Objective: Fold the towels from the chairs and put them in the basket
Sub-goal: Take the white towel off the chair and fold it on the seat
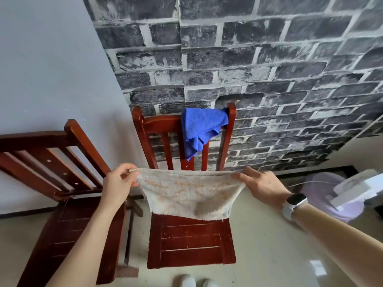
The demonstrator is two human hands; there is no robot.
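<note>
Hands [119, 181] [262, 183] stretch unlabelled beige towel [189, 195] taut.

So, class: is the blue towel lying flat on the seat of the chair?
No: the blue towel hangs over the top rail of the chair's back, while the seat below has no blue towel on it.

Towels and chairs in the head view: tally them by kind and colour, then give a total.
Blue microfibre towel, draped over a chair back: 1
Beige terry towel, held stretched between the left hand and the right hand: 1
Red-brown wooden slatted chairs, one in the middle and one on the left: 2
Total: 4
</note>
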